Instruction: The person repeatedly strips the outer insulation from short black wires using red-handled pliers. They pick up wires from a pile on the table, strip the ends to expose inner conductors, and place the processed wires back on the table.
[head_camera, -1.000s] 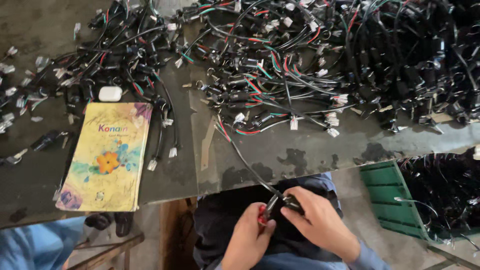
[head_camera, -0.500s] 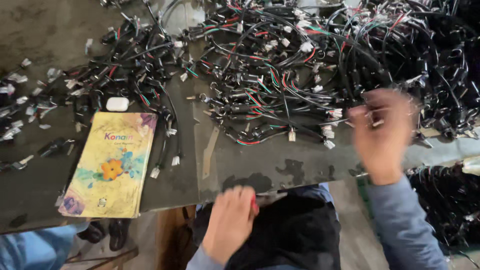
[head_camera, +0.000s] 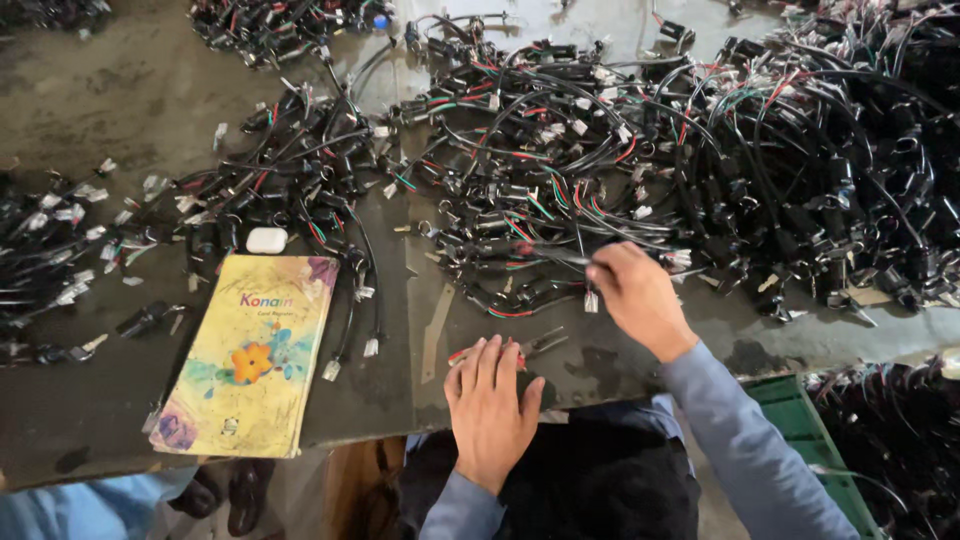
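Observation:
My left hand (head_camera: 490, 402) lies flat at the near edge of the dark worktable (head_camera: 110, 130), its fingers over a small red-handled tool (head_camera: 520, 350) whose metal jaws stick out to the right. Farther out, my right hand (head_camera: 638, 296) pinches a black cable of a wire harness (head_camera: 545, 252) pulled from the big tangle of black, red and green wired harnesses (head_camera: 700, 150). A white connector (head_camera: 590, 300) dangles just under its fingers.
A yellow flowered notebook (head_camera: 250, 355) lies at the left, with a small white case (head_camera: 266, 240) above it. More harness piles (head_camera: 270, 185) spread left. A green crate (head_camera: 815, 440) of cables stands by my right side. Someone's blue sleeve (head_camera: 60, 510) shows at bottom left.
My hands parted from the cable held over my lap. The right hand swung out to the pile and came back nearer, gripping a cable. The left hand moved up onto the table edge.

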